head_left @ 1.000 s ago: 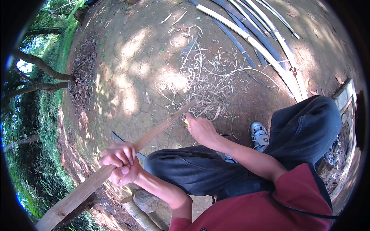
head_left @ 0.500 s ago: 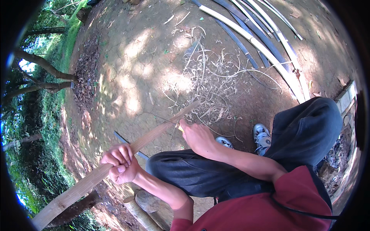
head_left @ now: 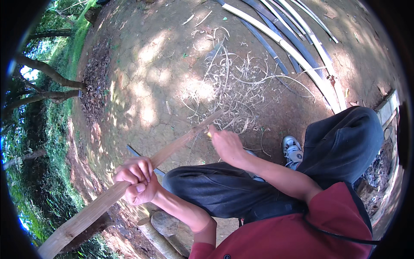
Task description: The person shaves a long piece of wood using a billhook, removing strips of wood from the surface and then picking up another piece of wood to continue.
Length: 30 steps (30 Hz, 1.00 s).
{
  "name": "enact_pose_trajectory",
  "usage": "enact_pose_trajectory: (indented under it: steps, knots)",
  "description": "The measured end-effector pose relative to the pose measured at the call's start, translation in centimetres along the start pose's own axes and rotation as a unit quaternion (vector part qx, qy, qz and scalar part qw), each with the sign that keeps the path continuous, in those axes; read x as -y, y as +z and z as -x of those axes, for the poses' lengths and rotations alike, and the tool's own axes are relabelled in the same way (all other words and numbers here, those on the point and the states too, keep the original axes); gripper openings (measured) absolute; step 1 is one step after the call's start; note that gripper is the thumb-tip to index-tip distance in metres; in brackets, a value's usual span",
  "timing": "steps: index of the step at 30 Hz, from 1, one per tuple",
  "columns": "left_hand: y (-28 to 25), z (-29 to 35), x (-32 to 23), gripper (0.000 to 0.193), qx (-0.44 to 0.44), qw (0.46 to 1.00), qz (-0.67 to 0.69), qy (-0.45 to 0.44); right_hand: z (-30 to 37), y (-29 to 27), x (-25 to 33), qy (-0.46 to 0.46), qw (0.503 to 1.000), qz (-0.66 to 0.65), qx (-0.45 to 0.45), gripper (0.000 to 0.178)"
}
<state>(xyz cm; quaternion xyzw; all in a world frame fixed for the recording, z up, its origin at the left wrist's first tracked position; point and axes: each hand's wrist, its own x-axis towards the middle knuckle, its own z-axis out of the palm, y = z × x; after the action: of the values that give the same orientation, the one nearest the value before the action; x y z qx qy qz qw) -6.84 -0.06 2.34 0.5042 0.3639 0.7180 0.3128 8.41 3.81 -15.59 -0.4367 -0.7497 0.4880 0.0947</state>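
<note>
A long, pale brown bamboo strip [head_left: 88, 219] slants from the lower left up to the middle of the view. My left hand [head_left: 137, 180] is wrapped round it, left of my bent knee. Close to the strip's far end, my right hand [head_left: 227, 146] is closed on a knife [head_left: 209, 134]. Only a bit of the yellow handle shows at my fingers; the blade is too thin and blurred to make out well. Curly shavings [head_left: 243, 88] lie on the ground just beyond the strip's tip.
Several long dark and pale strips [head_left: 297, 56] lie at the far right. Near my left knee are a cut log [head_left: 156, 239] and a round stone-like block [head_left: 165, 223]. Tree trunks [head_left: 51, 74] and greenery line the left. My shoe [head_left: 293, 151] rests on bare earth.
My right hand has moved a little up and to the right, toward the bamboo strip's far end. My left hand keeps its hold, and the strip has shifted only slightly.
</note>
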Motion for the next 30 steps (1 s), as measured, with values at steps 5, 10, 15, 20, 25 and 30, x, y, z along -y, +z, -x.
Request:
enact_pose_trajectory:
  steps: [5, 10, 15, 20, 25, 30]
  knots:
    - [-0.3, 0.1, 0.4, 0.021, -0.021, 1.000, 0.004, 0.000, -0.2, 0.4, -0.5, -0.001, 1.000, 0.006, -0.016, 0.023]
    - [-0.2, 0.3, 0.2, 0.019, 0.004, 1.000, 0.008, -0.004, -0.4, 0.6, -1.1, -0.021, 1.000, -0.003, 0.005, 0.025]
    - [-1.0, 0.3, 0.2, 0.019, -0.029, 1.000, 0.009, 0.006, -2.2, 2.6, -3.9, 0.001, 0.999, 0.019, -0.028, 0.024]
    - [-0.7, 0.8, 0.2, 0.018, -0.026, 1.000, 0.001, 0.001, -0.6, 0.3, 0.4, -0.014, 1.000, -0.010, 0.008, 0.033]
    - [-0.2, -0.1, -0.1, 0.021, 0.018, 1.000, 0.001, 0.003, -2.8, 2.9, -6.9, 0.041, 0.998, 0.036, -0.007, 0.020]
    - [-0.4, 0.5, 0.0, 0.021, 0.014, 1.000, -0.006, -0.004, -1.2, 1.6, -1.8, -0.014, 1.000, 0.017, -0.010, 0.018]
